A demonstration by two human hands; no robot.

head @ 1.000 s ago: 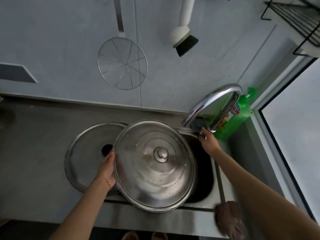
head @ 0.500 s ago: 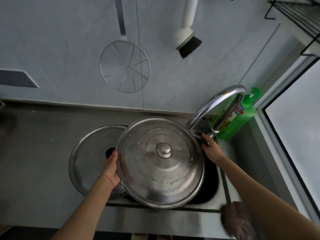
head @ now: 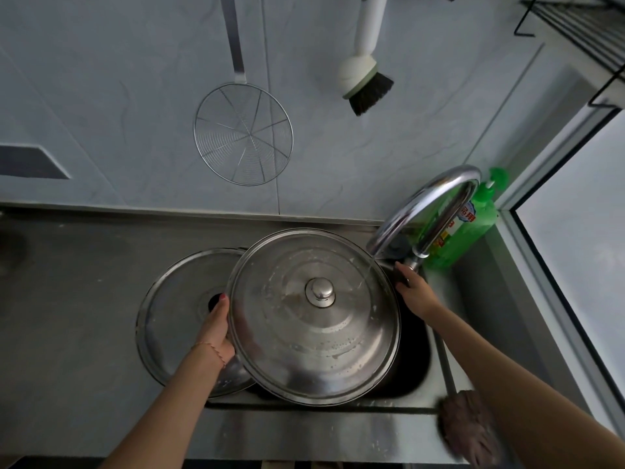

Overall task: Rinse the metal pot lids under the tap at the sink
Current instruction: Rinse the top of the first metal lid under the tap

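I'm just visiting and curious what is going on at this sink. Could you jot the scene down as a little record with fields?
Held lid: large round steel pot lid with a knob, soap streaks on top, tilted over the dark sink basin
Left hand: grips that lid's left rim
Right hand: on the tap handle
Curved chrome tap: thin stream of water running onto the lid's upper right edge
Second lid: flat round steel lid, lying to the left, partly under the held one
Behind tap: green dish soap bottle
On wall: wire skimmer, white-handled brush
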